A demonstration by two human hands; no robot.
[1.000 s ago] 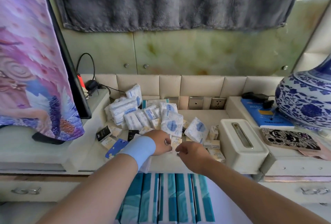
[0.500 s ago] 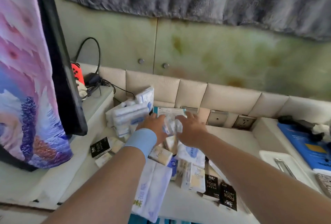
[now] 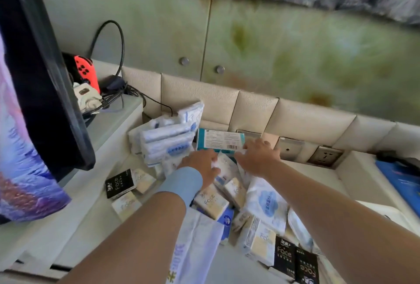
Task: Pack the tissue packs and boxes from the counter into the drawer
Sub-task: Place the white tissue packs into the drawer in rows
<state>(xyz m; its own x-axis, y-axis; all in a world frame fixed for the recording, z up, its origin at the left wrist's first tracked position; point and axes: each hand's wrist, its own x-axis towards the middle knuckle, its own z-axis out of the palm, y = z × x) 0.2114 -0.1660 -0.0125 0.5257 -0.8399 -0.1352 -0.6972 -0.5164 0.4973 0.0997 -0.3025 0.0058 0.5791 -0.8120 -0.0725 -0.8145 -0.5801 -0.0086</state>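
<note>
White plastic tissue packs (image 3: 166, 141), stacked at frame centre-left against the cream padded counter back (image 3: 218, 102); I log them first. Teal tissue box (image 3: 220, 141), lying flat just right of that stack, barcode label facing up. Left hand (image 3: 201, 165), pale blue wristband (image 3: 184, 181) on the wrist, resting on a small white pack (image 3: 225, 165) at frame centre; right hand (image 3: 256, 155) spread just beside it, fingertips touching the near edge of the teal box. Hands close together, fingers splayed; whether either actually grips anything I cannot tell. Black "Face" tissue box (image 3: 120, 183), left of my left forearm, with cream "Face" packs (image 3: 126, 204) beside it. More cream and black "Face" packs (image 3: 293, 258) in the lower right of the frame, loosely heaped with blue-printed soft packs (image 3: 268, 202). Counter surface (image 3: 75, 233) carries all of these. Drawer: not visible. Red game controller (image 3: 85, 70) and black cable (image 3: 118, 40), upper left. Wall sockets (image 3: 325, 156), right of centre.
</note>
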